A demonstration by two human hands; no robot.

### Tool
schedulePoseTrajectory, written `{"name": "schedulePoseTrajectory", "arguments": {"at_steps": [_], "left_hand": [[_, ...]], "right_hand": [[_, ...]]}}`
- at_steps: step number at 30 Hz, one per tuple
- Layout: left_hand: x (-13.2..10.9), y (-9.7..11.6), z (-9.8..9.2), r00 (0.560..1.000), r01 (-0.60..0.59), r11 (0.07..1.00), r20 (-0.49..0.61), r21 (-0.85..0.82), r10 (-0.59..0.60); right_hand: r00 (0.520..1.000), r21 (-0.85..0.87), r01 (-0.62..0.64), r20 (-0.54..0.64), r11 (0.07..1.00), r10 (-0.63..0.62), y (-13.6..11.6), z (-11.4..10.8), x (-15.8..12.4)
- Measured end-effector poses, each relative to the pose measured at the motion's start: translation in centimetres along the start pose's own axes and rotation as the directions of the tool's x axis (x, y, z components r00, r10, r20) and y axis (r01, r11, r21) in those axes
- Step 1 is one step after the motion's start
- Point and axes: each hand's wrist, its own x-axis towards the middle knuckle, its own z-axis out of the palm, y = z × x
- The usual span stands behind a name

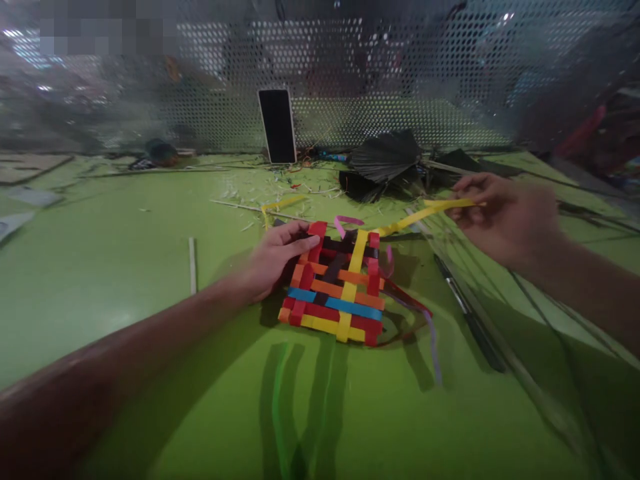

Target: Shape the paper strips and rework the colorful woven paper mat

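A woven piece of coloured strips [327, 303], in red, orange, blue, yellow and black, is tilted up over the green table. My left hand [280, 257] grips its upper left corner, thumb on the front at a red strip, the other fingers partly hidden behind. Out to the right, my right hand [500, 213] pinches the end of a yellow strip [415, 215], which runs from the weave's top edge. Loose purple and red strip ends hang at the weave's right side. A pink strip [350, 220] curls above it.
A phone [278, 127] leans upright against a perforated metal screen [325, 67]. Dark dried palm leaves [385, 163] and pale scraps lie at the back. A black pen [467, 313] and long thin sticks are at right. A short pale stick [193, 265] lies at left.
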Motion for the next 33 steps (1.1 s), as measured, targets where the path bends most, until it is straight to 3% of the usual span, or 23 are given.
{"name": "schedulePoseTrajectory", "arguments": {"at_steps": [5,7,10,12,15,18,20,23,25,28,33], "left_hand": [[0.1,0.1,-0.3,1.0,0.012,0.999,0.021,-0.032,-0.012],[0.1,0.1,-0.4,0.998,0.014,1.0,0.054,-0.015,-0.014],[0.2,0.1,-0.4,0.997,-0.003,1.0,0.077,-0.012,0.004],[0.2,0.1,-0.4,0.995,-0.016,0.999,0.094,-0.033,0.019],[0.3,-0.1,-0.6,0.989,-0.026,0.999,0.145,-0.045,0.033],[0.6,-0.5,-1.0,0.982,-0.051,0.999,0.181,-0.006,0.051],[0.8,-0.8,-1.2,0.976,-0.072,0.997,0.208,0.025,0.065],[1.1,-0.9,-1.3,0.962,-0.133,0.988,0.252,0.077,0.109],[1.3,-0.9,-1.3,0.952,-0.19,0.971,0.267,0.142,0.147],[1.4,-0.9,-1.3,0.947,-0.238,0.941,0.272,0.243,0.169],[1.4,-0.9,-1.5,0.951,-0.239,0.934,0.259,0.264,0.17]], "right_hand": [[0.986,-0.006,0.136,-0.102,0.991,-0.135,-0.8,-0.8,1.6],[0.994,-0.04,0.111,-0.017,0.993,-0.111,-0.5,-1.0,1.7],[0.965,-0.228,0.113,0.257,0.967,-0.053,1.0,-0.6,0.9],[0.896,-0.422,0.204,0.443,0.883,0.004,2.1,0.2,0.4],[0.784,-0.619,0.445,0.618,0.648,0.053,3.0,1.6,0.3],[0.678,-0.615,0.694,0.733,0.375,-0.053,2.9,3.3,0.7],[0.58,-0.541,0.804,0.804,0.247,-0.127,2.8,4.6,0.6],[0.447,-0.418,0.883,0.887,0.211,-0.113,3.3,6.5,-0.2],[0.398,-0.373,0.9,0.914,0.223,-0.08,4.1,7.6,-1.0],[0.393,-0.36,0.899,0.915,0.25,-0.093,5.2,8.5,-1.5],[0.545,-0.443,0.815,0.804,0.374,-0.236,5.6,8.6,-1.2]]}}
